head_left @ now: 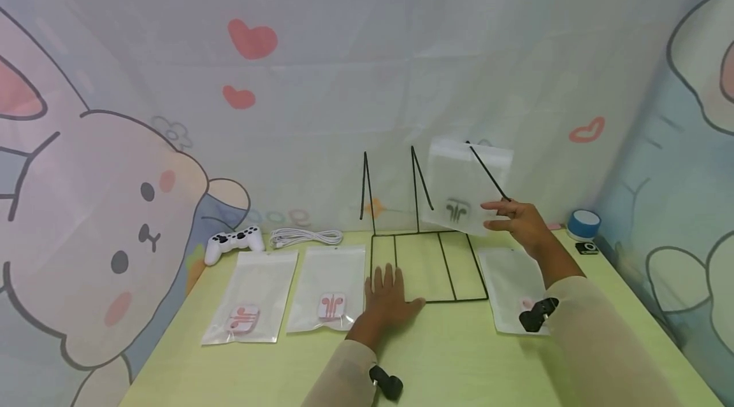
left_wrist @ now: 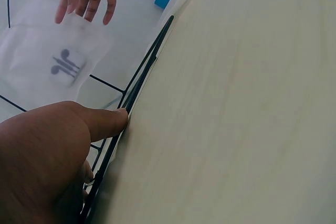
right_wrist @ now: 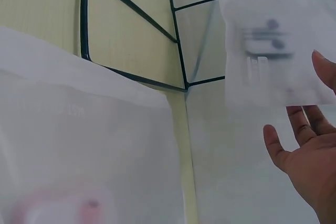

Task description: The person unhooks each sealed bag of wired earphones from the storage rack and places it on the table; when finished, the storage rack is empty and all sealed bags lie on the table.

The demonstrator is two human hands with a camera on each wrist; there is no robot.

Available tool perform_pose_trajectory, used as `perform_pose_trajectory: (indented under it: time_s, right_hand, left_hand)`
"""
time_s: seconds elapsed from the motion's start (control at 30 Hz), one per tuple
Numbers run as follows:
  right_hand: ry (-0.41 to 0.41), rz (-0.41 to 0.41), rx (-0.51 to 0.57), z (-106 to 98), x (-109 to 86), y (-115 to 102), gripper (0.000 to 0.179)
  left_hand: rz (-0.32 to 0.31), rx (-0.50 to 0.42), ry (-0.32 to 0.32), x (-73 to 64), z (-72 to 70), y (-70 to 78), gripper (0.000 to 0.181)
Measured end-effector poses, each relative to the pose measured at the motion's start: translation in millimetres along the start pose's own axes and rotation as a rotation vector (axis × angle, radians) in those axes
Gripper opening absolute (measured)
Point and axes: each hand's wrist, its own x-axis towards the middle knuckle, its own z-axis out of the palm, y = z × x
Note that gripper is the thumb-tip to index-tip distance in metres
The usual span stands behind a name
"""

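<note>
A black wire display rack (head_left: 447,267) stands on the table, with several uprights and forward-slanting hooks at its back. On its right hook hangs a translucent pouch (head_left: 459,174) with a dark earphone print showing through. My right hand (head_left: 524,228) is beside that pouch's right edge, near the hook's lower tip, its fingers spread and loosely bent. The right wrist view shows the same hand (right_wrist: 315,169) next to the pouch (right_wrist: 283,85). My left hand (head_left: 390,299) rests with extended fingers on the left part of the rack's base; its thumb (left_wrist: 107,121) touches the front bar.
Two white pouches with pink earphone prints, a left one (head_left: 260,276) and a middle one (head_left: 335,270), lie left of the rack. Another pouch (head_left: 504,286) lies right. Behind are a white game controller (head_left: 235,241), a coiled white cable (head_left: 306,238) and a blue tape roll (head_left: 583,225).
</note>
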Motion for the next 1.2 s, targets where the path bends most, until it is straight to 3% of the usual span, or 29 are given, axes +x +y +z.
perform_pose_trajectory:
  time_s: [0.37, 0.57, 0.8, 1.2]
  right_hand:
    - [-0.009, 0.022, -0.065, 7.9, 3.6, 7.5, 0.056]
    - [0.069, 0.024, -0.005, 11.0, -3.7, 8.3, 0.053]
    - [0.134, -0.009, -0.036, 10.5, -9.9, 9.4, 0.053]
    - [0.100, -0.056, -0.060, 11.5, -6.9, 3.9, 0.052]
  left_hand:
    - [0.003, -0.040, 0.004, 3.1, 2.9, -2.3, 0.096]
    - [0.001, -0.022, -0.009, -3.1, -6.0, 3.1, 0.096]
    - [0.000, 0.000, -0.008, -3.3, -6.4, 2.8, 0.096]
    - [0.005, 0.004, 0.009, -3.3, -5.2, 1.8, 0.097]
